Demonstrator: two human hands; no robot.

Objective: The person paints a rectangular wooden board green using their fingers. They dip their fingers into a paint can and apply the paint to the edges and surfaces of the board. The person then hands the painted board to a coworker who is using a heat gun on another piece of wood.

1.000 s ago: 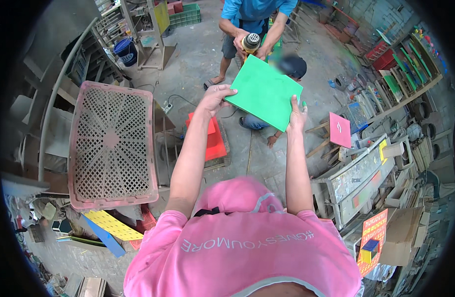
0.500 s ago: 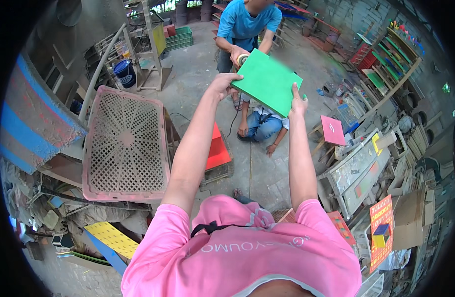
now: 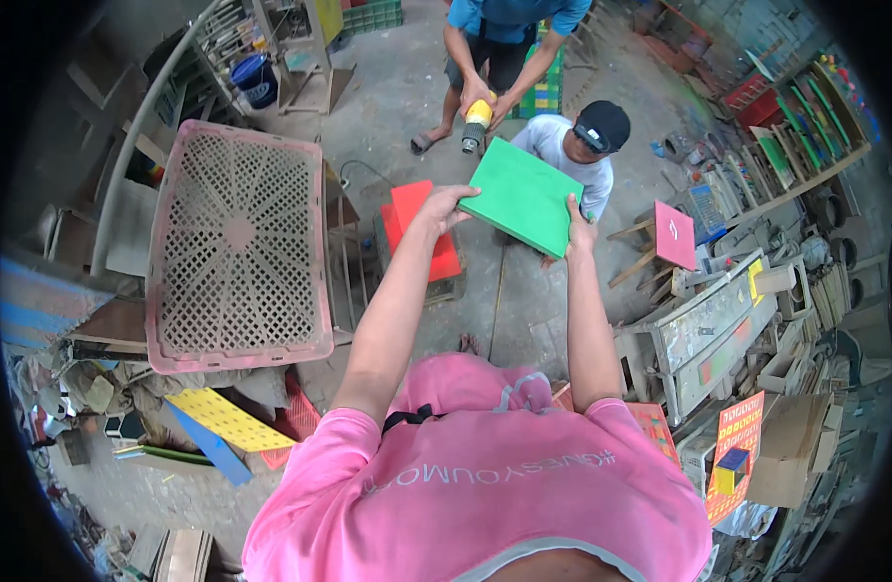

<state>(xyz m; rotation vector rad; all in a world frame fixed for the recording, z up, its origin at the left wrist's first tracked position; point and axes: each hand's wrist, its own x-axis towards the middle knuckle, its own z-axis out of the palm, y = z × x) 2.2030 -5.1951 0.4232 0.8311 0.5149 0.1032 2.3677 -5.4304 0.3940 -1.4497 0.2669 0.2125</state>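
Both my arms reach forward, holding a flat green box-like panel (image 3: 525, 194) up in the air between them. My left hand (image 3: 448, 208) grips its left edge, the thumb on the top face and the fingers partly hidden beneath. On the right edge, my right hand (image 3: 580, 231) is closed with its thumb on top. Just beyond the panel, a standing person in a blue shirt holds a yellow power tool (image 3: 479, 118) in both hands, nozzle end down. Partly behind the panel is a person in a dark cap (image 3: 606, 126) and a white shirt, low to the floor.
A red box-like piece (image 3: 417, 233) rests on a low stand left of the panel. Nearer on the left stands a large pink plastic crate (image 3: 240, 252). To the right are a pink board (image 3: 675, 236) and a paint-stained table (image 3: 703, 330). A cable (image 3: 363, 163) lies on the floor.
The green panel has shifted slightly lower in view, still in both my hands. The person in the cap has come into view beside it. The yellow tool now shows clear of the panel.
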